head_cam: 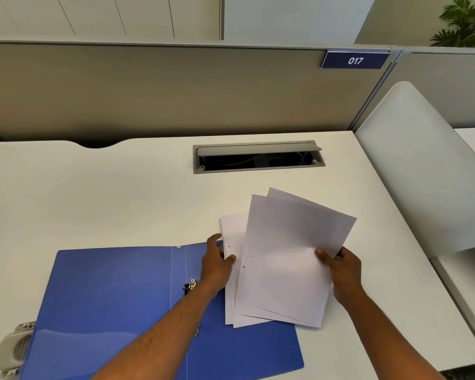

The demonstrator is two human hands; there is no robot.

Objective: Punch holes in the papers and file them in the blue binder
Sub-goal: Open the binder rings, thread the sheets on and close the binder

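- White papers [283, 259] are being held in both hands, fanned into a loose, uneven sheaf above the right half of the blue binder [115, 305].
- The left hand [217, 266] is pinching the sheaf's left edge, thumb lying on top of the sheets and the other fingers curling behind them, just beside a small punched hole.
- The right hand [340, 266] is gripping the right edge of the front sheets, thumb pressing on the face of the paper and the fingers wrapping behind it.
- Small punched holes are showing along the left margins of at least two sheets; the sheets are sitting askew to one another, with the rear ones poking out at the top and at the lower left.
- The binder is lying open and flat on the white desk [93, 193], its metal ring mechanism [189, 286] peeking out just beside the left forearm, which is crossing over the binder's right cover.
- A grey hole punch [14, 349] is sitting at the desk's near left, partly tucked under the binder's left cover.
- Farther back, a grey cable tray [258, 157] is standing open in the desk, and a blue sign [354, 60] reading 017 is hanging on the beige partition [148, 91].
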